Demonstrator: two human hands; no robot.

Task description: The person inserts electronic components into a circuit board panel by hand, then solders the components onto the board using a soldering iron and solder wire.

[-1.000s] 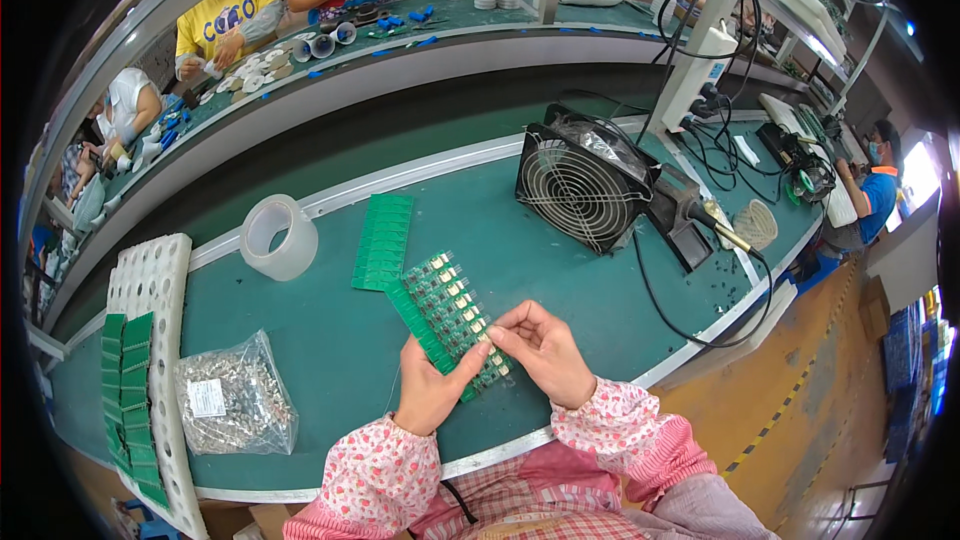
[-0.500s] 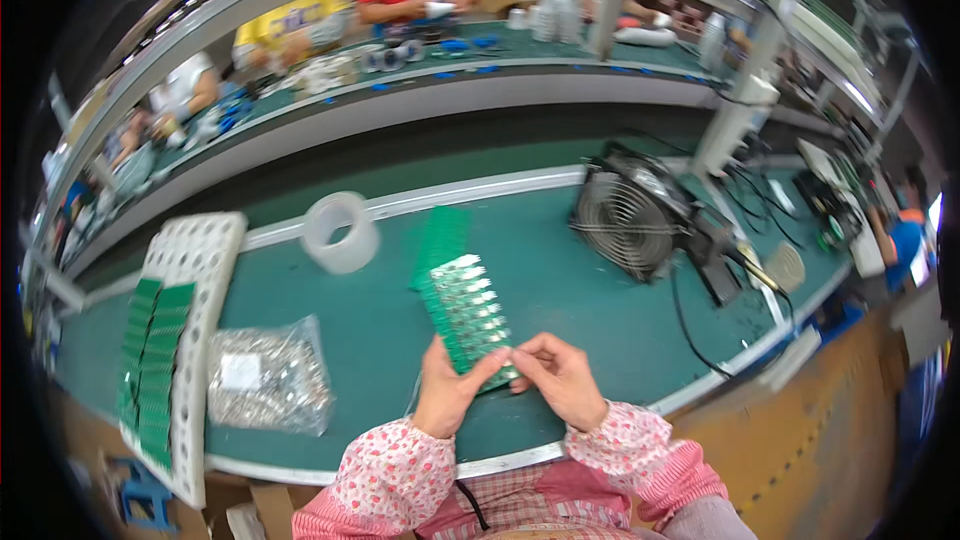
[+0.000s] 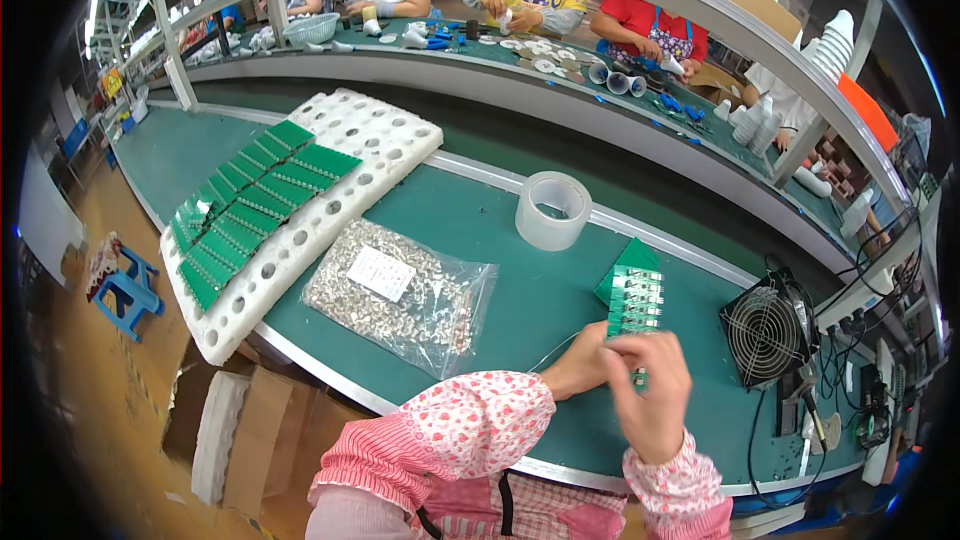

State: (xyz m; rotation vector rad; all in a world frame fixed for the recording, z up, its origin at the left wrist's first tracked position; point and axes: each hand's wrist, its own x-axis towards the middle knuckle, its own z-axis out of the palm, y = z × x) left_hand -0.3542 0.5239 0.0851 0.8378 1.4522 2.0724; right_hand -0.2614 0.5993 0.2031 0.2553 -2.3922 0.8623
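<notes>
Hands (image 3: 620, 380) together on circuit board panel (image 3: 634, 302)

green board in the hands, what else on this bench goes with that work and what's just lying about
In hand: green circuit board strip, gripped by left hand and right hand.

Lying about: bag of small metal parts, tape roll, white foam tray carrying green boards, black fan.

Bright even overhead light, soft shadows, sharp centre, strong fisheye bending, black vignette at the rim
</notes>
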